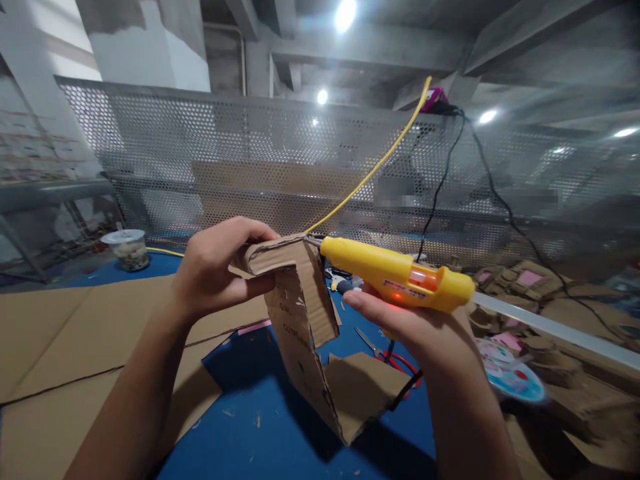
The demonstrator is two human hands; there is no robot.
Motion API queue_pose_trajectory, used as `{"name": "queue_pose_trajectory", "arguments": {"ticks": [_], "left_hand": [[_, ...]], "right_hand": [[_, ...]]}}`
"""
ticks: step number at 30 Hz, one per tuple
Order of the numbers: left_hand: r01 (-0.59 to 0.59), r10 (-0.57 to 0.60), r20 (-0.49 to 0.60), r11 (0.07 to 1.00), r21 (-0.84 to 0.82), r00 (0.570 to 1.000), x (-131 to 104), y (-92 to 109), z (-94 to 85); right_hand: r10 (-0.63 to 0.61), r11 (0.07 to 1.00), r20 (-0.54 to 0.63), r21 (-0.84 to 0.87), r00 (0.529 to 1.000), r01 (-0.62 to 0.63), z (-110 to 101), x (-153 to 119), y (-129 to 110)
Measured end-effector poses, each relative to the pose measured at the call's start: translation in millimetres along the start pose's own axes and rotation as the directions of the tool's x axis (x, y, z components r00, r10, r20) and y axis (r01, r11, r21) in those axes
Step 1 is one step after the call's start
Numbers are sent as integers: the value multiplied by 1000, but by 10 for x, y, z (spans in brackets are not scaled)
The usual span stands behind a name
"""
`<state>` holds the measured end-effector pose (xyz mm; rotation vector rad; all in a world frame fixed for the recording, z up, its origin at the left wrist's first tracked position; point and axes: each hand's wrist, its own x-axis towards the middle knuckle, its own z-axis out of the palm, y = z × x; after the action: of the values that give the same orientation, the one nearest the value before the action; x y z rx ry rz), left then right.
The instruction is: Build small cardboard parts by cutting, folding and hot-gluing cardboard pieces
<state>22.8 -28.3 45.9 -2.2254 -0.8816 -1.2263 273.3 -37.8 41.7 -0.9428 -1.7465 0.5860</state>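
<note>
Cardboard (294, 327) is tilting over the counter (240, 427); my left hand (215, 270) is pinching its folded top, my right hand (425, 327) is gripping the glue gun (365, 262). Guiding the nozzle (315, 241) slowly should be giving me an even bead.

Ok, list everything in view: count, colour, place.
Glue gun: one, yellow, right of centre
Glue stick: one, whitish, gun's rear
Folded cardboard: one, brown, centre
Cardboard sheets: several, brown, left
Cardboard pieces: many, brown, right
Scissors: one pair, red-handled, table
Lidded tub: one, clear, far left
Round packaging: one, multicoloured, right
table: one, blue, below
Cord: at least one, yellow, background
Cables: several, black, right
Mesh barrier: one, grey, background
Object: one, purple, barrier top
Lamps: several, white, ceiling
Left hand: one, bare, holding cardboard
Right hand: one, bare, holding gun
</note>
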Motion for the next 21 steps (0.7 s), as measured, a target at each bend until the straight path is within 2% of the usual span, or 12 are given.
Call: {"name": "queue_pose_trajectory", "arguments": {"ticks": [7, 14, 21], "left_hand": [[-36, 35, 17, 999, 33, 999, -7, 4, -9], [-38, 38, 11, 999, 25, 999, -8, 3, -1], [-34, 34, 14, 999, 32, 999, -6, -29, 11]], "right_hand": [[81, 995, -13, -50, 997, -81, -20, 8, 14], [168, 985, 109, -51, 980, -163, -70, 52, 42], [186, 982, 139, -45, 973, -181, -125, 33, 134]]}}
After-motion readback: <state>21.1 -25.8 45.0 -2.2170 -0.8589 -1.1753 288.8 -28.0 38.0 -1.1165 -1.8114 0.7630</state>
